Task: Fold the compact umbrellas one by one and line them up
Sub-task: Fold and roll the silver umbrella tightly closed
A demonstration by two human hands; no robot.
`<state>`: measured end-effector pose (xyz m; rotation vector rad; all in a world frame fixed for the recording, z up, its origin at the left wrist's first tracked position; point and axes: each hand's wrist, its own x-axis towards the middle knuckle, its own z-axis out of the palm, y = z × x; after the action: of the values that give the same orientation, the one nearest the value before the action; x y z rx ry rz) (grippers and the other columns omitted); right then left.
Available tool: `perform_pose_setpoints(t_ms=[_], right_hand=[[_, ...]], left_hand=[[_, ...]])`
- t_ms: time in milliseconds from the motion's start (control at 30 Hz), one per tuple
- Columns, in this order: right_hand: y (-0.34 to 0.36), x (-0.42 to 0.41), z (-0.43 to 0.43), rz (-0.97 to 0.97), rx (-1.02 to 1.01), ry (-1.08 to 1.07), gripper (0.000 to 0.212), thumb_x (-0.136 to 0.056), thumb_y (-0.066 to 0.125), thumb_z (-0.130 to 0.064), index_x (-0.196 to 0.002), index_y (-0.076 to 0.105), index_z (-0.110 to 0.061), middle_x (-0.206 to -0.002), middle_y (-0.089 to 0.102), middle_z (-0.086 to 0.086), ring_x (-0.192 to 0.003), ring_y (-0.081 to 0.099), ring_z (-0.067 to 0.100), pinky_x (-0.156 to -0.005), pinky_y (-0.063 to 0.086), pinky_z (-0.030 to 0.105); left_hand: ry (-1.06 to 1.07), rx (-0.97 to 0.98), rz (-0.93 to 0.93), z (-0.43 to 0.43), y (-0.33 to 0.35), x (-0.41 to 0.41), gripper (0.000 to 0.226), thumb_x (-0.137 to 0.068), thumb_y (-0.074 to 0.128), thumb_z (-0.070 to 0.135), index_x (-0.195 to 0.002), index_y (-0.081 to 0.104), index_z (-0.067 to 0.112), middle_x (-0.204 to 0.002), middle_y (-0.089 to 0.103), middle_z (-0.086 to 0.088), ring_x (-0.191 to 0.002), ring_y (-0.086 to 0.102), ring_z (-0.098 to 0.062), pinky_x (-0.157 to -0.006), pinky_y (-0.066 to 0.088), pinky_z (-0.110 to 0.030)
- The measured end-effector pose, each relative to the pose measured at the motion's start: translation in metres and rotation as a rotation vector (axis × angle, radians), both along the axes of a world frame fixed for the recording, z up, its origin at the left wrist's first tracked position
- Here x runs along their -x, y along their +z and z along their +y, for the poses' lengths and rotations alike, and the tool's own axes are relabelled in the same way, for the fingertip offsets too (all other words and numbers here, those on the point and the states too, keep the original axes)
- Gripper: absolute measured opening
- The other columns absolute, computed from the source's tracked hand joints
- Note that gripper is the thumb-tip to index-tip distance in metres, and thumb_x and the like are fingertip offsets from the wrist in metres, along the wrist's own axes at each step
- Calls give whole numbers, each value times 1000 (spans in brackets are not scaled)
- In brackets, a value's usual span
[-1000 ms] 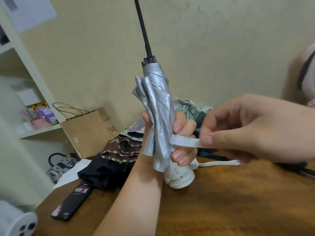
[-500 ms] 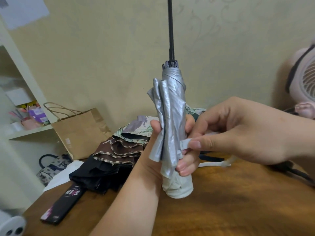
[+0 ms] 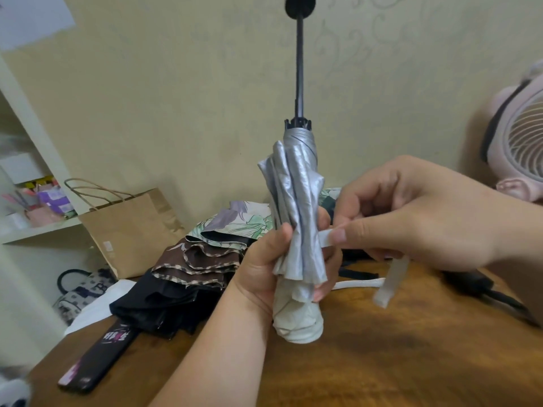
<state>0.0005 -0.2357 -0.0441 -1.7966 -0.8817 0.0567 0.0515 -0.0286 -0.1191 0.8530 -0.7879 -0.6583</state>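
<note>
Since half a second ago the black handle [image 3: 299, 5] has slid into view, cut off by the top edge. Left hand [image 3: 264, 271] grips the silver umbrella [image 3: 296, 207] upright over the wooden table [image 3: 382, 362], its fingers mostly hidden behind the folds. Right hand [image 3: 411, 212] pinches the white strap [image 3: 324, 239] between thumb and forefinger, and a blurred pale strip hangs below it.

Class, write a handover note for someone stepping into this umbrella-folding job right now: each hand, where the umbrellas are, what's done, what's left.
Left hand grips the silver umbrella round its gathered canopy, upright, shaft extended upward.
Right hand pinches its white strap, pulled out sideways.
The brown umbrella, black umbrella and floral umbrella lie heaped, loose, on the table behind.
Done: silver canopy pleated.
Left: wrap and fasten the strap, collapse the shaft, lay it down, then fold the heap and line all up.
</note>
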Motion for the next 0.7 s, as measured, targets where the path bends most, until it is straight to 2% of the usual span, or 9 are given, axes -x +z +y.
perform_pose_setpoints(t_ms=[100, 267, 367, 433, 500, 567, 633, 667, 700], right_hand=[[-4, -8, -1, -52, 28, -74, 20, -83, 77, -14, -68, 71, -4, -48, 56, 4, -47, 44, 16, -45, 35, 23], [-7, -16, -4, -30, 39, -122, 29, -81, 82, -24, -69, 69, -1, -50, 56, 7, -50, 43, 23, -48, 33, 31], [-9, -20, -6, -76, 210, -200, 18, -86, 75, -20, -71, 71, -11, -58, 64, 5, -54, 53, 20, -54, 41, 32], [-8, -22, -13, -287, 345, -392, 6, -84, 73, -31, -80, 71, -27, -78, 71, -8, -69, 63, 8, -64, 50, 22], [-5, -21, -15, -632, 373, -568, 23, -81, 73, -32, -101, 64, -38, -108, 65, -18, -104, 60, 5, -91, 50, 22], [-6, -22, -12, -808, 452, -546, 62, -77, 75, -18, -131, 51, -38, -143, 49, -10, -140, 39, 16, -117, 31, 37], [-15, -27, -4, -778, 698, -488, 93, -76, 72, -17, -150, 26, -48, -161, 28, -11, -155, 11, 14, -126, 6, 43], [-23, -32, -1, -775, 779, -472, 94, -77, 70, -24, -151, 19, -52, -162, 26, -13, -156, 7, 13, -126, 0, 45], [-30, -37, 1, -778, 812, -457, 84, -78, 67, -34, -148, 25, -51, -155, 36, -14, -154, 17, 13, -126, 0, 47]], left_hand=[[86, -9, -73, -4, 5, 2, 33, -91, 75, 32, -110, 63, 7, -92, 72, -3, -70, 69, -14, -60, 57, -26], [202, 24, 80, -5, 5, 8, 30, -79, 85, 11, -102, 70, -2, -91, 70, -20, -67, 72, -26, -60, 60, -33], [431, -230, -8, -3, 14, 12, 26, -64, 89, 13, -84, 76, 2, -72, 72, -13, -54, 68, -21, -49, 56, -28], [493, -418, 15, 1, 22, 12, 23, -62, 82, 12, -82, 76, 2, -70, 69, -12, -52, 66, -21, -49, 54, -27], [457, -579, 100, 5, 28, 14, 19, -64, 78, 12, -79, 73, 2, -68, 66, -13, -51, 63, -21, -47, 53, -25], [370, -684, 149, 9, 28, 14, 9, -69, 73, 10, -70, 68, 2, -60, 63, -11, -45, 59, -17, -43, 49, -22], [229, -733, 133, 12, 23, 12, 18, -66, 80, 11, -78, 70, 2, -65, 65, -10, -52, 61, -18, -49, 52, -25], [164, -754, 121, 13, 19, 11, 33, -61, 87, 15, -87, 71, 3, -71, 67, -9, -59, 62, -18, -56, 52, -27], [119, -778, 124, 14, 14, 8, 44, -56, 91, 19, -92, 71, 4, -74, 68, -8, -62, 63, -18, -59, 53, -28]])
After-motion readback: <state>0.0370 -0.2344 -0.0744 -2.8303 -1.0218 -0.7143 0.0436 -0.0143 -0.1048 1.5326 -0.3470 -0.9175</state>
